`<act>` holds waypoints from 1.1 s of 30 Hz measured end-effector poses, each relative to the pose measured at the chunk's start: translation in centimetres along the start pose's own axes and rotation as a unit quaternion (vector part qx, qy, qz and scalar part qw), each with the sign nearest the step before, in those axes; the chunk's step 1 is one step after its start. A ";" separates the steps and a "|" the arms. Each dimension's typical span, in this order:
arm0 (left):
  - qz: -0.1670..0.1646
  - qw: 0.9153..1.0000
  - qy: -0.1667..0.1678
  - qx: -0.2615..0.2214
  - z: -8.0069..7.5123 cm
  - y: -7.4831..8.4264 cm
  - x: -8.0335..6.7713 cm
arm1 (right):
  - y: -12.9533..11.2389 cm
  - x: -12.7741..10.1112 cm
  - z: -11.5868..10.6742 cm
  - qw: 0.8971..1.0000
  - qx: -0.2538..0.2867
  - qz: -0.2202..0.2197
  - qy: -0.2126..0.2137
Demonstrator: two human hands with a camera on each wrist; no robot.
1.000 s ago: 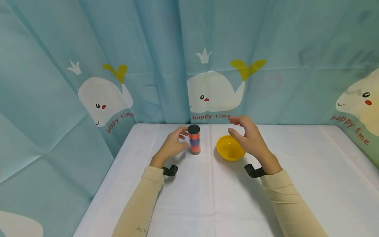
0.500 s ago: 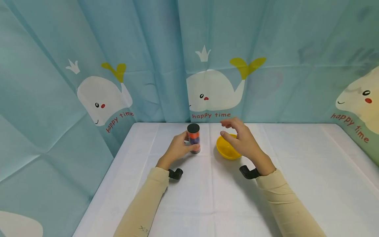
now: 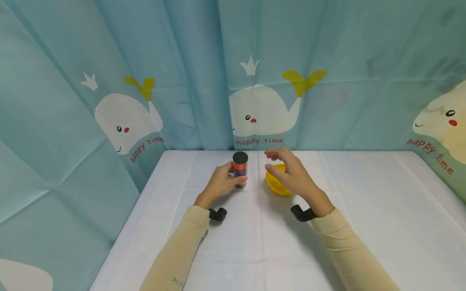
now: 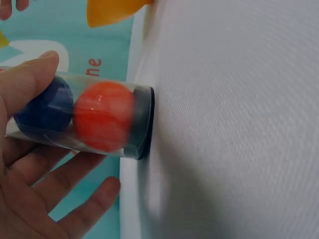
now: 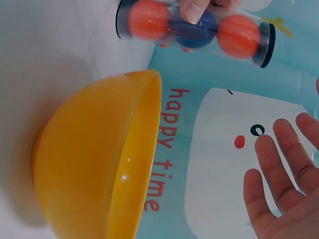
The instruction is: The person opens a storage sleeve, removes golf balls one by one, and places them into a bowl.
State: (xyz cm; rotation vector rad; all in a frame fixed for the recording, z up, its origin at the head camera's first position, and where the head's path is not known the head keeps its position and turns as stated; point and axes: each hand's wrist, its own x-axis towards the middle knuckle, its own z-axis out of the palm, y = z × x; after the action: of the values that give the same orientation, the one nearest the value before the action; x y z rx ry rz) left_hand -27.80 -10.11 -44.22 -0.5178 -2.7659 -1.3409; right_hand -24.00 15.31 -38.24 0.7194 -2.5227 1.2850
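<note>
My left hand grips a clear tube with black caps. Thumb on one side, fingers on the other, it holds the tube near mid-height. Inside sit two orange-red balls with a blue ball between them, plainest in the right wrist view. The tube stands roughly upright; in the left wrist view its bottom cap is at the tablecloth, and I cannot tell whether it touches. Over the yellow bowl hovers my right hand, fingers apart and holding nothing. It partly hides the bowl, whose outer wall fills the right wrist view.
A white cloth covers the table. Blue curtains with printed whales hang along its far edge and left side. Black wrist cameras sit on both wrists.
The left hand has closed round the tube, which has shifted slightly to the right. The right hand has moved left, further over the bowl, still holding nothing.
</note>
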 end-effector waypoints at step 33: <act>0.066 0.993 -0.014 0.099 0.0 4.0 -0.9 | -0.4 0.0 0.8 1.000 -0.026 0.003 -0.016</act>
State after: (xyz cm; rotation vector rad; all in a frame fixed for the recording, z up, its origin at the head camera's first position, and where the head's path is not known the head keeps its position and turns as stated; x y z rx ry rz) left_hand -25.77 -8.07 -41.33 -0.6978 -2.7892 -1.0259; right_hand -23.82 14.48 -38.44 0.7261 -2.5754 1.2136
